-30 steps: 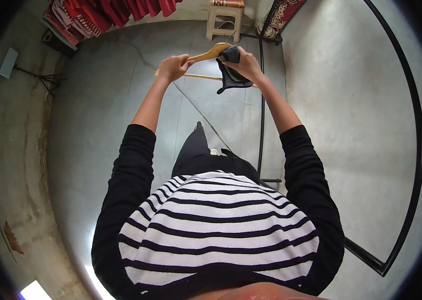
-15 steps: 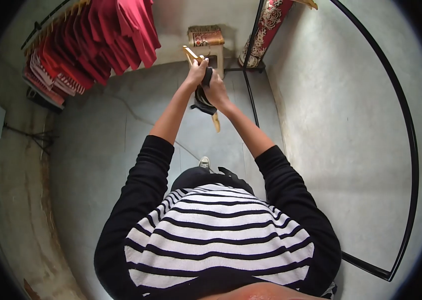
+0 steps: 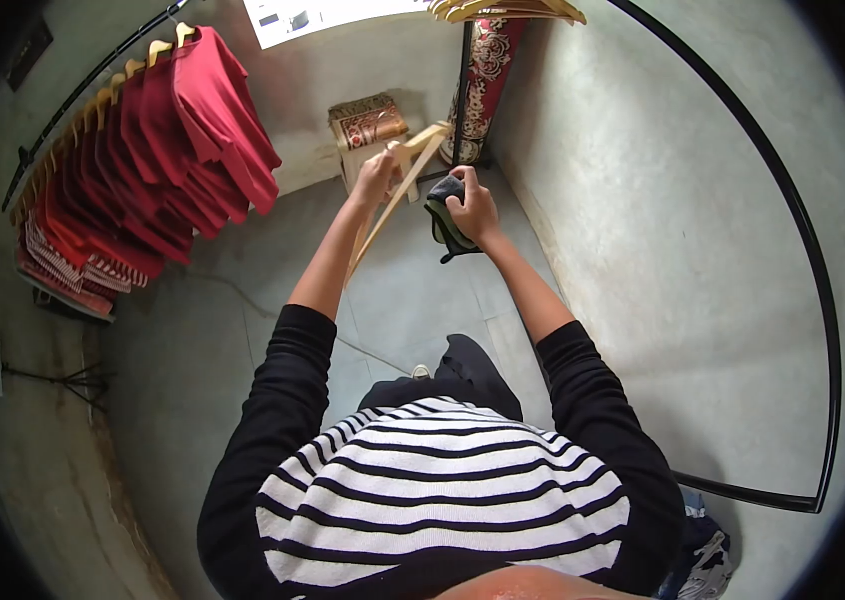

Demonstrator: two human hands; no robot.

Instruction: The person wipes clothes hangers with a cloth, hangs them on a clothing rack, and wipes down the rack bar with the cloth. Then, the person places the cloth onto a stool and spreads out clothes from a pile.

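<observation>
Beside the right hand (image 3: 474, 208), curled around a dark cloth (image 3: 449, 216), the left hand (image 3: 377, 176) grips a wooden hanger (image 3: 398, 197).

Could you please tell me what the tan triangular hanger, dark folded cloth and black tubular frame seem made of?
The tan triangular hanger looks like smooth wood, possibly varnished, from its warm colour. The dark grey-and-green cloth looks like soft matte fabric, folding limply; fibre unclear. The black tubular frame is probably painted metal, being slim and faintly glossy.
</observation>
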